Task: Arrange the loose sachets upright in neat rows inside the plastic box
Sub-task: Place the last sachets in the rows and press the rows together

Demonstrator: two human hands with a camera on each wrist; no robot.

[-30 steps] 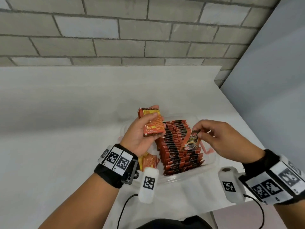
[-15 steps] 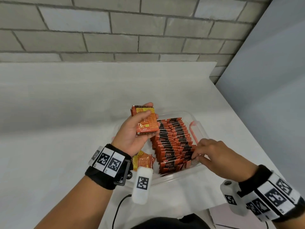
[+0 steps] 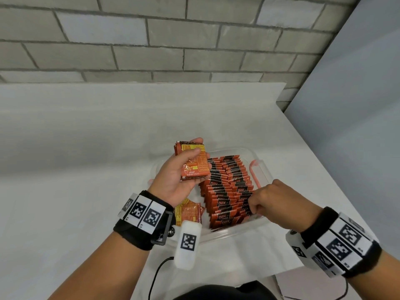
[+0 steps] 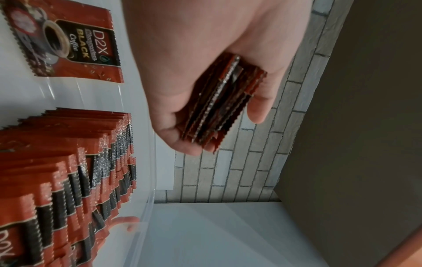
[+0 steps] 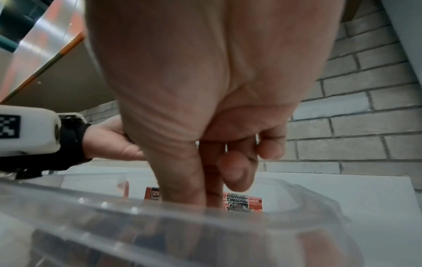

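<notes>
A clear plastic box (image 3: 263, 169) with pink latches stands on the white table. Two rows of red-and-black sachets (image 3: 227, 189) stand upright in it, also seen in the left wrist view (image 4: 68, 171). My left hand (image 3: 195, 156) grips a stack of sachets (image 3: 194, 165) above the box's left side; the stack's edges (image 4: 223, 101) face the wrist camera. My right hand (image 3: 254, 204) reaches down at the near end of the right row, thumb and forefinger pinched on a sachet, with the tips hidden behind the box rim (image 5: 228, 222). Loose sachets (image 3: 188, 213) lie flat in the box's left part.
The white table (image 3: 65, 148) stretches left and back to a grey brick wall (image 3: 151, 40). A grey panel (image 3: 346, 105) stands close on the right, past the table's right edge. A black cable (image 3: 157, 276) hangs at the near edge.
My right hand carried one sachet from above the rows down to the near end of the right row and now pushes into it. The left hand still grips its stack.
</notes>
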